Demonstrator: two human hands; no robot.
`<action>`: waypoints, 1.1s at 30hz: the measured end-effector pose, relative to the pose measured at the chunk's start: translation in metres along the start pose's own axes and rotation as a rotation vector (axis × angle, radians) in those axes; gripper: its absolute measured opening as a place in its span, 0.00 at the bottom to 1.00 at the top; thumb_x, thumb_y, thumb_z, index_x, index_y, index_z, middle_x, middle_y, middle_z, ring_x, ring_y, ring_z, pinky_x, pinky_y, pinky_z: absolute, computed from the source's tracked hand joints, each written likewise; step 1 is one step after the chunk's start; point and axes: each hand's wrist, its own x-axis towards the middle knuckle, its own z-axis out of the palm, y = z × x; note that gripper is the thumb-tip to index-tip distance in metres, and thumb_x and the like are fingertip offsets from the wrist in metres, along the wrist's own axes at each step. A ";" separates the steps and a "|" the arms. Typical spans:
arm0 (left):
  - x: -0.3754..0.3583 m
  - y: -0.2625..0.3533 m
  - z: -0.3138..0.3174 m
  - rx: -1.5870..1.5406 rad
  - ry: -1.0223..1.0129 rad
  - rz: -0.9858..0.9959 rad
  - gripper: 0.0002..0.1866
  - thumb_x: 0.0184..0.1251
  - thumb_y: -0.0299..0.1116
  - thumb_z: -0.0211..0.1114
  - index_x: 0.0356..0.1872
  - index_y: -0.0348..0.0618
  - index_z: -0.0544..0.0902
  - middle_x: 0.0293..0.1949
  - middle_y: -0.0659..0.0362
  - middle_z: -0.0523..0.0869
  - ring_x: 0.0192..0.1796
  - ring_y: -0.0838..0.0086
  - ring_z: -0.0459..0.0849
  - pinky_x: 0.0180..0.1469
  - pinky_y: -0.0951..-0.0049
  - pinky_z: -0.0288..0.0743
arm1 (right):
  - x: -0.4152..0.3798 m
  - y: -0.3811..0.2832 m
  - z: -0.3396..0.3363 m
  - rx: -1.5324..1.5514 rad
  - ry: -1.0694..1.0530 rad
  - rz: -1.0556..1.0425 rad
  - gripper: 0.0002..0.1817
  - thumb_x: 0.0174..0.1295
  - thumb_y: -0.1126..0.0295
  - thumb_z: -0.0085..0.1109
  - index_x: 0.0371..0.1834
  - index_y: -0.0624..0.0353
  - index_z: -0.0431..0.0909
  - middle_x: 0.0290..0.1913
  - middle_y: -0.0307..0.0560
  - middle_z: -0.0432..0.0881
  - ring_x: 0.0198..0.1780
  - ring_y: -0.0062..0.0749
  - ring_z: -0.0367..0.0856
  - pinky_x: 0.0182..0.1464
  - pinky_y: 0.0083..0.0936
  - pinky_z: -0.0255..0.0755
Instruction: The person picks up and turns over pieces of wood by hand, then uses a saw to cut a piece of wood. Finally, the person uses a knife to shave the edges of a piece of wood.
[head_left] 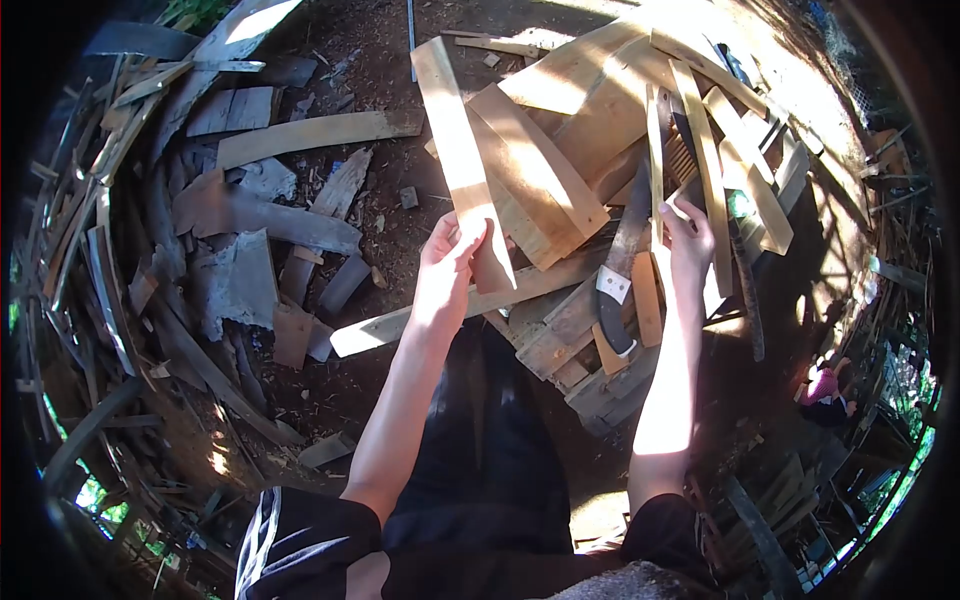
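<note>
My left hand (458, 250) is closed around the lower part of a flat wooden board (458, 140), thumb on its face. The board tilts up and away, its middle brightly sunlit. Over to the right, my right hand (690, 235) pinches a thin wooden strip (656, 150) that stands nearly upright; part of the grip is hidden. Between my hands lies a handsaw with a black handle (614, 312), its dark blade (632, 215) pointing away from me. Wider boards (540, 165) lie loosely stacked just beyond.
Weathered wood scraps (250, 275) cover the ground at left. A long pale plank (400, 325) crosses in front of me. More slats (755, 190) lean together at right. A small pink and dark object (824, 385) sits at far right.
</note>
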 end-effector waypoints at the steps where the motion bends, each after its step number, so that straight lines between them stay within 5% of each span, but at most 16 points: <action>1: 0.002 -0.004 0.002 -0.012 0.049 0.027 0.13 0.75 0.34 0.60 0.55 0.43 0.74 0.47 0.58 0.84 0.50 0.75 0.81 0.55 0.73 0.71 | 0.003 0.005 -0.005 -0.055 0.039 0.002 0.20 0.60 0.70 0.71 0.52 0.64 0.77 0.37 0.45 0.86 0.36 0.19 0.81 0.38 0.16 0.72; 7: 0.023 -0.031 -0.013 0.121 0.138 0.054 0.13 0.71 0.36 0.67 0.51 0.43 0.78 0.36 0.65 0.83 0.40 0.82 0.79 0.47 0.78 0.72 | 0.011 0.026 -0.028 -0.233 0.147 -0.073 0.21 0.58 0.67 0.73 0.50 0.64 0.78 0.41 0.50 0.87 0.40 0.24 0.82 0.42 0.20 0.74; 9: 0.027 -0.037 -0.012 0.186 0.200 0.058 0.15 0.66 0.35 0.72 0.48 0.39 0.80 0.32 0.66 0.83 0.35 0.82 0.80 0.42 0.80 0.73 | 0.010 0.027 -0.031 -0.624 0.241 -0.242 0.22 0.55 0.64 0.74 0.49 0.64 0.79 0.44 0.52 0.87 0.44 0.35 0.85 0.48 0.29 0.76; 13: 0.031 -0.047 -0.012 0.258 0.193 0.015 0.16 0.67 0.35 0.70 0.49 0.38 0.80 0.33 0.64 0.87 0.36 0.81 0.83 0.44 0.78 0.75 | 0.004 0.029 -0.028 -0.855 0.288 -0.241 0.23 0.53 0.57 0.70 0.49 0.58 0.81 0.48 0.51 0.86 0.50 0.48 0.84 0.56 0.39 0.74; 16: 0.033 -0.054 -0.013 0.300 0.213 0.012 0.17 0.67 0.35 0.71 0.50 0.37 0.81 0.36 0.61 0.88 0.38 0.79 0.84 0.44 0.77 0.76 | 0.000 0.023 -0.023 -0.962 0.307 -0.154 0.22 0.55 0.56 0.68 0.50 0.55 0.80 0.47 0.49 0.85 0.52 0.47 0.82 0.56 0.40 0.74; 17: 0.033 -0.056 -0.014 0.302 0.215 0.011 0.17 0.66 0.36 0.71 0.51 0.37 0.81 0.37 0.61 0.89 0.39 0.80 0.84 0.44 0.77 0.75 | -0.003 0.022 -0.021 -0.949 0.319 -0.221 0.21 0.54 0.58 0.69 0.48 0.56 0.81 0.45 0.55 0.85 0.49 0.50 0.83 0.52 0.40 0.74; 20: 0.033 -0.057 -0.012 0.326 0.233 0.001 0.18 0.65 0.37 0.72 0.51 0.37 0.82 0.37 0.61 0.89 0.40 0.81 0.84 0.43 0.77 0.73 | -0.002 0.031 -0.025 -0.979 0.271 -0.254 0.22 0.58 0.56 0.65 0.52 0.55 0.79 0.54 0.54 0.81 0.59 0.50 0.77 0.61 0.43 0.68; 21: 0.034 -0.058 -0.012 0.347 0.251 0.000 0.19 0.64 0.38 0.73 0.51 0.38 0.82 0.37 0.62 0.89 0.41 0.81 0.84 0.43 0.77 0.72 | -0.007 0.032 -0.022 -0.996 0.310 -0.490 0.21 0.59 0.59 0.66 0.53 0.57 0.78 0.58 0.55 0.79 0.61 0.51 0.74 0.64 0.44 0.64; 25: 0.036 -0.061 -0.013 0.393 0.259 -0.004 0.20 0.63 0.39 0.74 0.51 0.39 0.83 0.37 0.64 0.89 0.41 0.82 0.83 0.44 0.77 0.69 | -0.038 0.028 -0.004 -0.909 0.422 -0.727 0.17 0.59 0.67 0.70 0.49 0.59 0.79 0.57 0.52 0.80 0.58 0.48 0.76 0.62 0.43 0.66; 29: 0.035 -0.061 -0.013 0.407 0.233 0.009 0.20 0.63 0.40 0.74 0.51 0.39 0.83 0.37 0.65 0.89 0.41 0.83 0.83 0.44 0.77 0.68 | -0.080 0.045 0.022 -0.660 0.366 -0.634 0.12 0.60 0.74 0.68 0.46 0.60 0.80 0.48 0.50 0.83 0.51 0.42 0.80 0.50 0.37 0.75; 30: 0.035 -0.059 -0.012 0.409 0.232 0.013 0.20 0.63 0.40 0.74 0.51 0.39 0.83 0.37 0.65 0.89 0.41 0.83 0.83 0.44 0.77 0.67 | -0.094 0.041 0.035 -0.512 0.341 -0.504 0.11 0.63 0.76 0.66 0.48 0.64 0.80 0.46 0.48 0.83 0.50 0.32 0.81 0.50 0.26 0.78; 33: 0.033 -0.054 -0.010 0.421 0.206 0.001 0.18 0.64 0.38 0.73 0.50 0.38 0.83 0.38 0.63 0.89 0.42 0.82 0.83 0.46 0.77 0.70 | -0.117 0.058 0.056 -0.246 0.185 -0.243 0.10 0.65 0.76 0.64 0.48 0.64 0.80 0.42 0.44 0.84 0.42 0.28 0.84 0.45 0.22 0.79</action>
